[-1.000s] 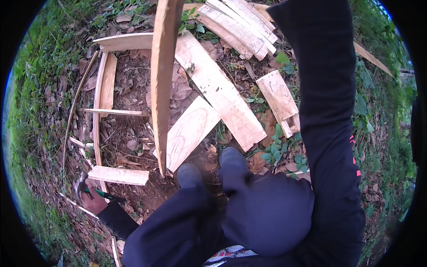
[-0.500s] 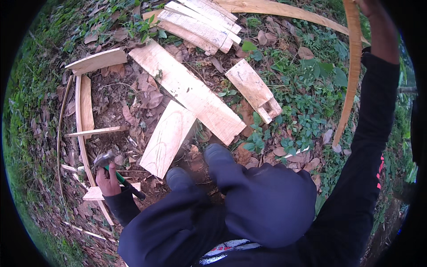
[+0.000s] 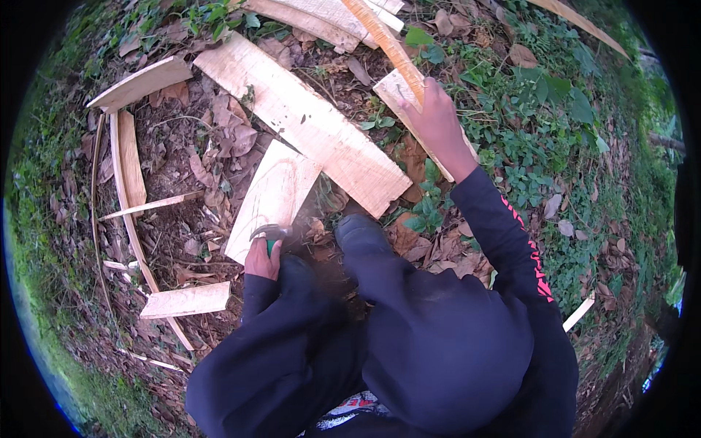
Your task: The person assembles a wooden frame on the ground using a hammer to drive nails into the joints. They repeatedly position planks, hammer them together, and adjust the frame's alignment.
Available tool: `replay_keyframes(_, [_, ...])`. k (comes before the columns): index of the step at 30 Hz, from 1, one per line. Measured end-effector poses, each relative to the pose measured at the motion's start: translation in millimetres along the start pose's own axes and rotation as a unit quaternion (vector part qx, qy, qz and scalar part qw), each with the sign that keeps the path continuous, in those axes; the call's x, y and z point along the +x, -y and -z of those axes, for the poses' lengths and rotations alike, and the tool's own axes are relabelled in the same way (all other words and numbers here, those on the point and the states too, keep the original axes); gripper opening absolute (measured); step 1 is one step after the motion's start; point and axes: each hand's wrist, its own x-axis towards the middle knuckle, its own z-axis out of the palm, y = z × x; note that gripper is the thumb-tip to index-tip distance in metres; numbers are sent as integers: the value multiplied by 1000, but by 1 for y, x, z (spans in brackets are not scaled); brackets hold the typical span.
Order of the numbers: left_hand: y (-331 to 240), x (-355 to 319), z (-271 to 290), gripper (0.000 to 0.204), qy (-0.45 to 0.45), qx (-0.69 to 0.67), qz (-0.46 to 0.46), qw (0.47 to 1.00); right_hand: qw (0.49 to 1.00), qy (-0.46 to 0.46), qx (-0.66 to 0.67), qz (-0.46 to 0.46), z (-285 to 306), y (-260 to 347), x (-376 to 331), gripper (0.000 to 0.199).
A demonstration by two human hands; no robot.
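My left hand [image 3: 260,261] is closed around a claw hammer [image 3: 271,231] with a metal head and a green grip, just over the near end of a short pale board [image 3: 272,191]. In my right hand [image 3: 439,125] is a long, narrow wooden strip [image 3: 385,42], gripped near its lower end and slanting up to the far left. That hand is above a short plank [image 3: 400,93] on the leaves, partly covering it. A longer wide board [image 3: 307,124] lies diagonally between my hands, its middle meeting the short board's far end.
At the left lies a thin wooden rail [image 3: 125,186] with crosspieces, among them a near board [image 3: 186,301] and a far board [image 3: 142,82]. Several planks [image 3: 310,20] are stacked at the top. Dry leaves and green plants [image 3: 540,95] cover the ground around my boots [image 3: 361,233].
My right hand has come down and left from the upper right, bringing the wooden strip over the boards. My left hand has moved right with the hammer, away from the rail.
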Motion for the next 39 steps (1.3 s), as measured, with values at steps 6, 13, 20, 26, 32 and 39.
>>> replay_keyframes(6, [-1,13,-4,36,57,6,49,997,998,-29,-44,-40,-35,21,11,29])
replay_keyframes(13, [3,-5,-11,38,8,-1,89,996,997,-45,-61,-34,-54,28,21,33])
replay_keyframes(20, [1,3,-10,41,54,6,112,992,995,-39,-37,-86,-39,6,32,36])
replay_keyframes(26, [5,-1,-14,37,-3,-6,84,996,993,-78,-80,-43,-40,-8,24,42])
replay_keyframes(32, [3,3,-7,38,-1,-13,83,996,993,-65,-77,-57,-33,-39,30,35])
replay_keyframes(39, [9,-11,-15,37,-29,-30,82,996,992,-65,-105,-19,-28,-17,15,26])
